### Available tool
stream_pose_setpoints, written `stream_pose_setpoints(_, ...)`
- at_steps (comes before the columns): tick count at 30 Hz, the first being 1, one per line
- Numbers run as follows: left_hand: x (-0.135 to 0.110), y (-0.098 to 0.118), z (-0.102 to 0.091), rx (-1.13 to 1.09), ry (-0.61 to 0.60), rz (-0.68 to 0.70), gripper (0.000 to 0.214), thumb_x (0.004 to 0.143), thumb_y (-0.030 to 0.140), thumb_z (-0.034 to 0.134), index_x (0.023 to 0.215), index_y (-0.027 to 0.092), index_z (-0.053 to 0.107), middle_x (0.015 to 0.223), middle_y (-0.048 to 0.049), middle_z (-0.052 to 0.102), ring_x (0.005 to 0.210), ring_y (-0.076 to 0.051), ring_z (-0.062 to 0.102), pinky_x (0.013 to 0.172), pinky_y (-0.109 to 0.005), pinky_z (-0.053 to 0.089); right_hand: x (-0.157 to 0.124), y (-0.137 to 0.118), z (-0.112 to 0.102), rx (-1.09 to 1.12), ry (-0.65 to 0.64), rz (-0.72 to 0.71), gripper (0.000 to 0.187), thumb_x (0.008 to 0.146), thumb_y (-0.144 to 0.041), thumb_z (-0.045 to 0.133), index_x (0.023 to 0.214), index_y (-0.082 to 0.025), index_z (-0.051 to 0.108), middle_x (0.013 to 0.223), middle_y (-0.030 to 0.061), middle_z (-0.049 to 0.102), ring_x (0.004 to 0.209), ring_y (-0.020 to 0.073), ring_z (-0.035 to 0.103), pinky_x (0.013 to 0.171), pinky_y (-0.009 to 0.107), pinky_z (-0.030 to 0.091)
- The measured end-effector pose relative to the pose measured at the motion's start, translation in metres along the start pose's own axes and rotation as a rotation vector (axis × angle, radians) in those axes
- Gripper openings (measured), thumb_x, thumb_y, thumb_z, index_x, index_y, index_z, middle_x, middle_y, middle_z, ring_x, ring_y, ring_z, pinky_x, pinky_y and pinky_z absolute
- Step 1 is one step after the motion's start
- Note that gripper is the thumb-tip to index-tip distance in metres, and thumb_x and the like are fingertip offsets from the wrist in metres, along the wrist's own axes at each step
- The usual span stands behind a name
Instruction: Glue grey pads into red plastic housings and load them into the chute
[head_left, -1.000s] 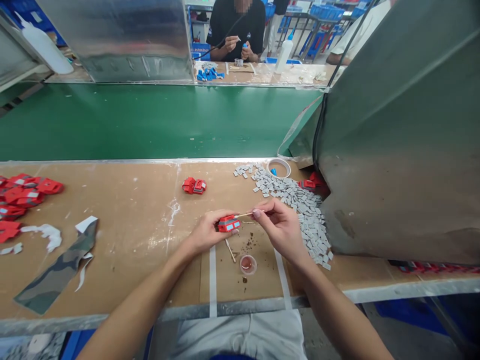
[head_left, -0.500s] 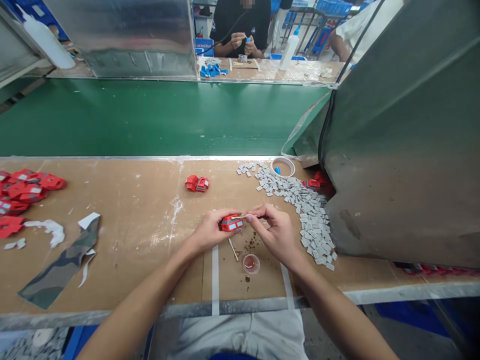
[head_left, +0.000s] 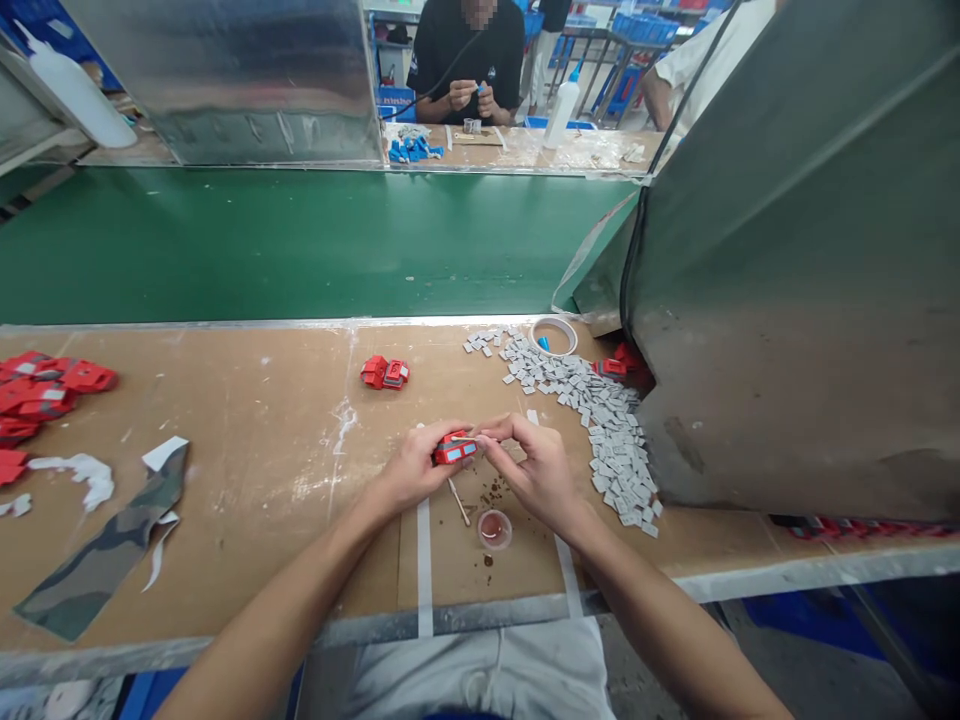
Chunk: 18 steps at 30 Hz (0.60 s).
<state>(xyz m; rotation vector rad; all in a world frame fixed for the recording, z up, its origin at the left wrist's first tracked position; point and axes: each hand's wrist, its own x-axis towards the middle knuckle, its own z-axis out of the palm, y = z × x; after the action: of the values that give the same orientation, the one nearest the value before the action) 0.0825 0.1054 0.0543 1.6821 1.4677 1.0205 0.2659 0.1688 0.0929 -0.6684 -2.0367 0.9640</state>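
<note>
My left hand is closed around a small red plastic part with a pale window on its side, held just above the brown bench. My right hand pinches a thin wooden stick whose tip lies over the top of that red part. Below the hands lie a second wooden stick and a tiny round cap with reddish liquid in it. A heap of small grey tiles spreads to the right of my right hand.
Another red part lies farther back; a pile of red parts sits at far left by a camouflage scrap. A tape roll and metal chute stand right. Behind runs a green conveyor; a person works beyond it.
My right hand has moved left toward the red part, bringing the stick's tip from beside it to over its top. The left hand has kept its hold.
</note>
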Motion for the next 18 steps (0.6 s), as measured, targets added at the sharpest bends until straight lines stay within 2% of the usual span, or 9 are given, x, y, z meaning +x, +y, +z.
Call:
stream_pose_setpoints(4, -0.002, 0.007, -0.005, 0.019, -0.026, -0.041, 0.035, 0.087, 0.035, 0.064, 0.118, 0.018, 0.064, 0.112, -0.0091, 0.074, 0.098, -0.024, 0.069, 0.086, -0.031, 0.05, -0.009, -0.014, -0.027, 0.073, 0.02, 0.099, 0.011, 0.094, -0.021, 0.063, 0.083, -0.02, 0.061, 0.083, 0.0034, 0.071, 0.077, 0.0151, 0.067, 0.069, 0.025, 0.051)
stream_pose_setpoints(8, -0.002, 0.012, -0.008, 0.016, -0.055, -0.105, 0.037, 0.087, 0.034, 0.061, 0.121, 0.018, 0.057, 0.104, -0.0067, 0.071, 0.088, -0.021, 0.066, 0.079, -0.03, 0.049, -0.041, -0.028, -0.051, 0.04, -0.131, 0.102, 0.012, 0.093, -0.019, 0.064, 0.082, -0.02, 0.061, 0.085, 0.002, 0.066, 0.08, 0.0132, 0.064, 0.072, 0.023, 0.05)
stream_pose_setpoints(11, -0.001, 0.015, -0.007, -0.009, -0.032, -0.128, 0.03, 0.087, 0.036, 0.061, 0.11, 0.02, 0.051, 0.086, -0.0008, 0.066, 0.074, -0.017, 0.06, 0.07, -0.027, 0.045, -0.067, -0.03, -0.046, -0.051, -0.227, 0.075, 0.009, 0.094, -0.018, 0.063, 0.085, -0.02, 0.063, 0.089, 0.0028, 0.064, 0.08, 0.013, 0.063, 0.071, 0.023, 0.049)
stream_pose_setpoints(14, -0.001, 0.016, -0.007, -0.045, 0.004, -0.134, 0.023, 0.086, 0.036, 0.06, 0.096, 0.021, 0.046, 0.079, 0.0025, 0.059, 0.068, -0.015, 0.054, 0.065, -0.025, 0.04, -0.081, -0.029, -0.035, -0.087, -0.304, 0.089, 0.006, 0.096, -0.019, 0.059, 0.094, -0.021, 0.065, 0.096, 0.0048, 0.065, 0.087, 0.0149, 0.064, 0.076, 0.025, 0.051)
stream_pose_setpoints(16, -0.001, 0.015, -0.007, -0.055, 0.006, -0.138, 0.022, 0.086, 0.037, 0.06, 0.091, 0.021, 0.045, 0.076, 0.0036, 0.055, 0.066, -0.014, 0.05, 0.064, -0.025, 0.038, -0.076, -0.028, -0.035, -0.084, -0.363, 0.105, 0.014, 0.096, -0.023, 0.061, 0.11, -0.022, 0.064, 0.109, 0.0073, 0.065, 0.1, 0.0178, 0.064, 0.085, 0.028, 0.052)
stream_pose_setpoints(18, -0.001, 0.013, -0.006, -0.092, 0.003, -0.147, 0.022, 0.086, 0.037, 0.06, 0.09, 0.021, 0.046, 0.074, 0.0038, 0.053, 0.067, -0.013, 0.048, 0.064, -0.024, 0.037, -0.059, -0.02, -0.043, -0.109, -0.357, 0.108, 0.024, 0.097, -0.028, 0.059, 0.12, -0.022, 0.061, 0.117, 0.0089, 0.064, 0.107, 0.02, 0.062, 0.091, 0.032, 0.05)
